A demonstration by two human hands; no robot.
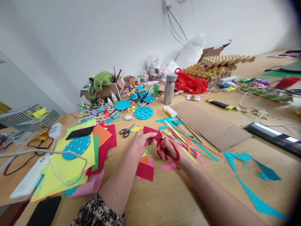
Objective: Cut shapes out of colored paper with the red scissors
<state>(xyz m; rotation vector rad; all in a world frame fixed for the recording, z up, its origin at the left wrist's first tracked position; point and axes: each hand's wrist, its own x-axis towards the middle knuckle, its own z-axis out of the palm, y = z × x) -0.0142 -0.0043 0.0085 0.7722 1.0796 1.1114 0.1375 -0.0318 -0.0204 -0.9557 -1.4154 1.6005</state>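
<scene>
Between the thumb and fingers of my left hand (140,142) is a piece of dark red paper (152,133), held above the table. My right hand (169,147) has its fingers through the handles of red-handled scissors (176,153). The blades meet the paper's right end; whether they are closed is too small to tell. Below my hands lie a red paper rectangle (145,171) and pink and orange pieces partly under it. Many thin coloured paper strips (185,138) spread just right of the scissors. A second, dark-handled pair of scissors (126,131) rests to the left.
Stacked coloured paper (70,169) with a black phone (80,132) lies left. A glue bottle (169,111), metal flask (169,91) and blue paper discs (143,113) stand or lie farther back. Cardboard (211,125) and blue offcuts (251,191) are at right; egg trays (211,67) are stacked behind.
</scene>
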